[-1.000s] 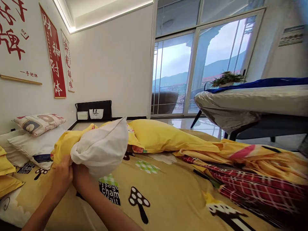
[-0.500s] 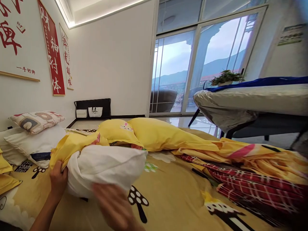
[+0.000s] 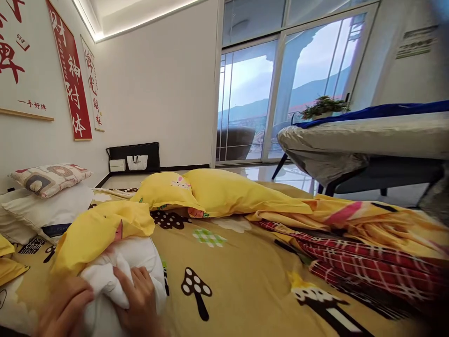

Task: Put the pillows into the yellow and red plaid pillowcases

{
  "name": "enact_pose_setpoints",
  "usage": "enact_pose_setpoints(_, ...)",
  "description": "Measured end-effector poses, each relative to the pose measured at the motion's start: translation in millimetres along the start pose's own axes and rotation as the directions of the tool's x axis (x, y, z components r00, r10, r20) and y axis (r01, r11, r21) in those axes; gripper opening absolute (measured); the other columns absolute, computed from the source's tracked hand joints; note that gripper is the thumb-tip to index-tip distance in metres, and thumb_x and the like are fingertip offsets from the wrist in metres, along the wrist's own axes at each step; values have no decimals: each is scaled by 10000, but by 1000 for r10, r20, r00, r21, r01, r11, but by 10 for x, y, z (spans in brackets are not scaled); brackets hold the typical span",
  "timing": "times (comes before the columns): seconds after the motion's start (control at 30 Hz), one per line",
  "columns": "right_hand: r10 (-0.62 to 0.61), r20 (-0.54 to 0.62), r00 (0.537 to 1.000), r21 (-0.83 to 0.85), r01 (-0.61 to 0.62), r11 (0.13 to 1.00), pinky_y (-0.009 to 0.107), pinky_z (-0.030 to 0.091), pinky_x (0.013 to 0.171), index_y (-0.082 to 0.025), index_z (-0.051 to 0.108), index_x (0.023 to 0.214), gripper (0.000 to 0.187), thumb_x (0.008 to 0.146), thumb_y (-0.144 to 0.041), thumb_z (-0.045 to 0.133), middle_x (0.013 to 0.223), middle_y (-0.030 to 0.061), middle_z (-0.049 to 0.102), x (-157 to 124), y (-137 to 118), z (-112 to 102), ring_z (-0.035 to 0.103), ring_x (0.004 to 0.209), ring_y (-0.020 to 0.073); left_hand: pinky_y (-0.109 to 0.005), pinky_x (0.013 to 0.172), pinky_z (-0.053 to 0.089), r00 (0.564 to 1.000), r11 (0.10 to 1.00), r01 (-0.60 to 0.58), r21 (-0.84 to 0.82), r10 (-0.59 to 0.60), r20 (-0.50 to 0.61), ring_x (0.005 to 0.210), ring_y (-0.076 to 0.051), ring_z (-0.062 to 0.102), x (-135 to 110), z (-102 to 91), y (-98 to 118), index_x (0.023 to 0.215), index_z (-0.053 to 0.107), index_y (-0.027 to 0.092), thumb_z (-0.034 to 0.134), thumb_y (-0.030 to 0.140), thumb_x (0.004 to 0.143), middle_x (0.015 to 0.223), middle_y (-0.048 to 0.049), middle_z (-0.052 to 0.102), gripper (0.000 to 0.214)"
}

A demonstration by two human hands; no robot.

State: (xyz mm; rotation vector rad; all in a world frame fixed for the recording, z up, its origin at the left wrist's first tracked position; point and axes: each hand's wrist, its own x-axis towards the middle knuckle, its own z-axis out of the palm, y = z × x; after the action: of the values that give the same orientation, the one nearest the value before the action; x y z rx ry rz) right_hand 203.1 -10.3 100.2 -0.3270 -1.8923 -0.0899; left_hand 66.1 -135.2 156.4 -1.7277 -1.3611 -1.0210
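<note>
A white pillow (image 3: 154, 262) lies bunched on the bed at the lower left, its far end covered by a yellow pillowcase (image 3: 94, 229) with a small pink print. My right hand (image 3: 136, 297) is closed on a gathered fold of the white pillow, thumb and fingers pinching the cloth. Left of it, my left hand (image 3: 66, 299), slightly blurred, has curled fingers at the pillow's near left side, beside the pillowcase's edge. Its fingertips press on white cloth; whether it also grips the pillowcase cannot be told.
Two plump yellow pillows (image 3: 228, 192) lie across the far side of the patterned bed sheet (image 3: 245, 276). A red plaid cloth (image 3: 368, 267) and crumpled yellow bedding (image 3: 393, 224) are at the right. White pillows (image 3: 70, 206) and a patterned cushion (image 3: 52, 178) are stacked at the left.
The white pillow has turned and come nearer to me. My right hand has moved left and closed on it; my left hand has shifted down from the pillowcase's upper edge.
</note>
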Motion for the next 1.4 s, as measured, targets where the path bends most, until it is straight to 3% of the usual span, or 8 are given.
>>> enact_pose_setpoints(0.07,-71,-74,995,-7,71,997,334,308,565,-156,596,922,323,860,-355,350,689,77,585,53,-142,92,507,635,212,-236,689,510,969,993,-96,-74,110,221,753,-151,633,373,92,115,866,600,241,395,58,803,822,-18,668,283)
enact_pose_setpoints(0.23,-221,-196,956,-46,216,975,318,267,540,-189,566,779,366,915,-342,262,584,47,527,31,-414,372,467,562,180,-292,781,476,694,987,-92,134,-33,720,877,-179,588,869,506,4,910,611,194,382,6,774,976,-52,622,326)
enact_pose_setpoints(0.4,-240,-194,951,-123,219,968,310,265,520,-189,581,879,223,887,-199,359,513,8,495,12,-584,539,435,478,160,-452,835,420,795,837,-127,532,-234,559,995,-295,523,742,530,-356,1069,596,165,396,116,843,1078,-143,578,305)
enact_pose_setpoints(0.57,-269,-150,951,-122,252,960,311,302,529,-193,571,901,160,838,-183,425,500,-3,491,60,-784,632,431,467,160,-410,767,450,715,793,-156,589,-320,621,947,-286,561,715,426,-567,1087,598,138,368,19,799,1034,-150,607,388)
enact_pose_setpoints(0.87,-259,-230,938,-93,244,965,322,295,536,-185,579,897,199,847,-203,388,563,17,529,205,-723,473,452,509,162,-340,623,470,720,760,44,649,-474,507,780,-272,660,772,611,-640,1090,565,125,265,66,880,902,-147,663,370)
enact_pose_setpoints(1.17,-377,-315,871,-224,318,921,297,242,496,-230,591,826,130,786,-126,524,485,-33,454,526,-649,-77,391,478,130,-272,669,450,943,949,315,9,-314,115,777,-197,648,1190,413,-20,886,604,209,446,122,730,875,-43,707,238)
enact_pose_setpoints(1.3,-429,-64,901,-243,403,882,300,232,479,-222,535,671,158,826,-198,519,480,-24,441,608,-707,-223,380,499,134,-247,568,455,871,827,446,-343,-489,-46,663,-178,618,1174,483,130,830,610,194,487,215,681,747,-25,698,195)
enact_pose_setpoints(1.4,-481,57,875,-229,481,847,308,225,490,-220,471,610,204,802,-199,535,478,-17,464,659,-652,-263,389,509,143,-249,540,460,829,741,515,-430,-558,32,616,-176,600,1022,783,143,826,628,180,528,272,660,685,-22,686,214)
